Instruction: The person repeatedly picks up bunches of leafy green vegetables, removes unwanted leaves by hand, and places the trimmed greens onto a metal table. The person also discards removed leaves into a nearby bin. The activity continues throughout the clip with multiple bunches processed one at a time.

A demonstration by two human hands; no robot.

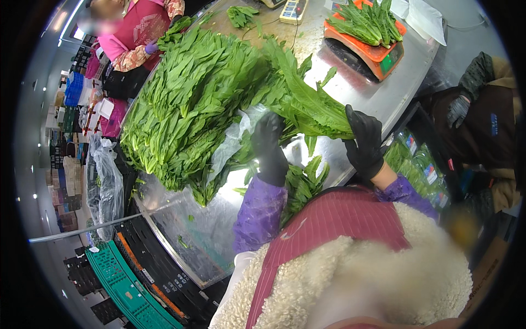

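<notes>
My right hand (365,142), in a black glove, grips the stem end of a bunch of long-leaf lettuce (310,105) whose leaves point up and left. My left hand (269,142), also black-gloved and blurred by motion, is beside the large heap of leafy greens (201,90). A crumpled clear plastic sheet (234,137) lies against the heap near that hand. Its fingers are partly hidden, so what it touches is unclear. Loose leaves (306,177) rest on the metal table (370,96) between my forearms and close to my apron.
An orange-topped digital scale (370,45) bears more lettuce. A power strip (294,11) and its cable lie at the far side. One co-worker (137,33) handles greens at upper left; another (472,107) is at right, beside a crate of bagged greens (419,164). Green crates (127,283) stand lower left.
</notes>
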